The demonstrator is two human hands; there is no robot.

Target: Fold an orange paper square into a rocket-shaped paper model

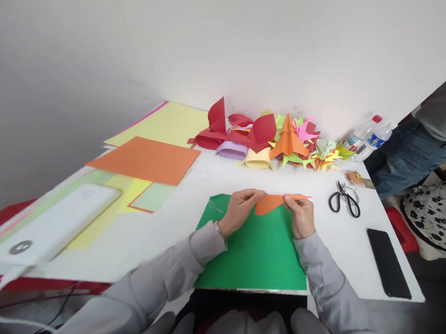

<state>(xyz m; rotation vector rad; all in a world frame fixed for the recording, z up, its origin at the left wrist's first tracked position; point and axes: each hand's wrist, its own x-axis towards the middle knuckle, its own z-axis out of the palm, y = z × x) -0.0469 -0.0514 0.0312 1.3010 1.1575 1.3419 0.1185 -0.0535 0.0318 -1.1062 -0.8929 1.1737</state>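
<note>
Both of my hands hold a folded orange paper piece just above a green sheet that lies at the table's near edge. My left hand pinches its left end with closed fingers. My right hand grips the right part, where a thin pointed tip juts out to the right. Grey sleeves cover both forearms.
A heap of folded paper shapes lies along the wall. Orange and yellow sheets sit at left, beside a white device. Black scissors, a dark phone and two bottles are at right. A person in jeans stands far right.
</note>
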